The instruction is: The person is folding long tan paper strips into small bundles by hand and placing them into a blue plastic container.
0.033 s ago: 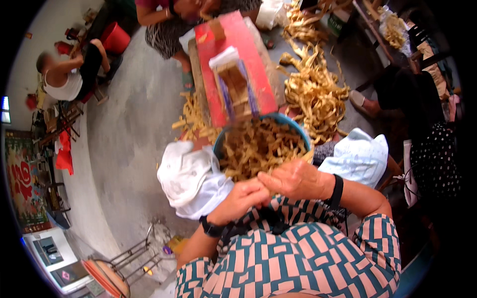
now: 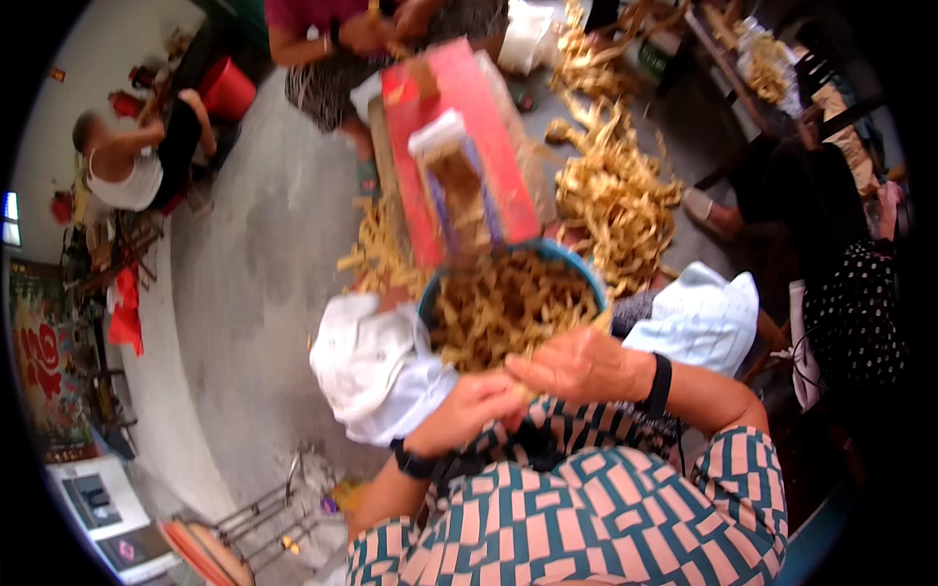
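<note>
My left hand [image 2: 477, 402] and my right hand [image 2: 578, 365] meet over my lap, at the near rim of a round blue basin [image 2: 427, 305]. Pinched between the fingers of both is a yellowish strip [image 2: 529, 393], of which only a little shows. One pale end [image 2: 603, 320] sticks out beyond the knuckles of the right hand. Heaped in the basin are curled, dry-looking yellow-brown strips [image 2: 508, 298]. Just past it, a small wooden block device [image 2: 459, 186] with purple sides and a white top stands on a red board [image 2: 508, 161]; it is blurred.
Golden strips [image 2: 616, 210] lie piled on the floor right of the board, with shorter pieces [image 2: 381, 249] to its left. White cloth [image 2: 366, 361] and pale blue cloth [image 2: 699, 317] flank the basin. A person [image 2: 366, 34] works opposite; another person [image 2: 127, 176] sits far left.
The view has shifted a little, so the board and basin appear lower. My left fingers have straightened slightly and slid a bit away from the right hand, showing more of the strip.
</note>
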The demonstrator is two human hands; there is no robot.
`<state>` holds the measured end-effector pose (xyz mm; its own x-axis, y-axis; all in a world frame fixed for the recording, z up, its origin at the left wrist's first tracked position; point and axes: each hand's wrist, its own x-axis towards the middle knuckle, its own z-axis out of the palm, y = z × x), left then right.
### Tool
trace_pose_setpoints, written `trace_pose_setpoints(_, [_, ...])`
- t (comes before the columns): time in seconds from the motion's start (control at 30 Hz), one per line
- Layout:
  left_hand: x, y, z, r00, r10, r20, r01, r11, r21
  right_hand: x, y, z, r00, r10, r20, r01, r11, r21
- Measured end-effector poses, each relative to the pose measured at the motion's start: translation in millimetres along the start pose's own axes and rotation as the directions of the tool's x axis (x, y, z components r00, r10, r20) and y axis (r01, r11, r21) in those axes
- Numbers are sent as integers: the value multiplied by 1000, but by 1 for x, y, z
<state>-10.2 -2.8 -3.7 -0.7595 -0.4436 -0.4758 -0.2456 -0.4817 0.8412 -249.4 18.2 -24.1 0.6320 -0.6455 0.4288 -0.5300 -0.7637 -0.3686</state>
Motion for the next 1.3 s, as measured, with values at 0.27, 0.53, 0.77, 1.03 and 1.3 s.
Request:
trace_pose_setpoints(0.27, [-37,13,-14,821,570,-31,-491,677,-548,4,16,-38,977,53,-206,-31,993,112])
trace_pose_setpoints(0.53, [-26,55,-7,797,601,53,-506,618,602,6,-8,-2,892,127,434,-434,-25,900])
trace_pose_setpoints(0.77, [-9,49,19,689,706,164,-261,30,965,-1,0,-3,831,83,551,-544,-87,834])
trace_pose_setpoints(1.03, [-8,47,30,724,656,213,-223,-69,972,-8,-11,3,749,272,605,-449,-464,764])
trace_pose_setpoints(1.3, [-4,32,32,491,862,127,104,-202,974,0,-7,-7,809,302,504,-190,-678,710])
